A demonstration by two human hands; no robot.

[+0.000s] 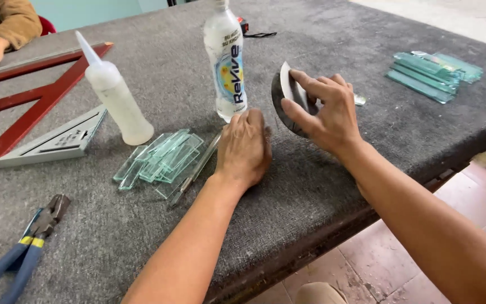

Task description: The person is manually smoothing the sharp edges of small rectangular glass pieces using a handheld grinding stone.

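Grinding stone [283, 107] pinched on edge in right hand [326, 115]'s grip, left hand [244, 147] fisted beside, plastic bottle [226, 59] just behind.

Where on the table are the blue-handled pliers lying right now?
In the head view, the blue-handled pliers lie at the table's near-left corner, below the grey triangular square.

Both arms were bare from the hands up past the elbows, with no sleeves, gloves, rings or watch showing. The left hand [244, 147] and right hand [326, 110] had short, plain nails. A khaki-clad knee [317, 294] showed at the bottom edge
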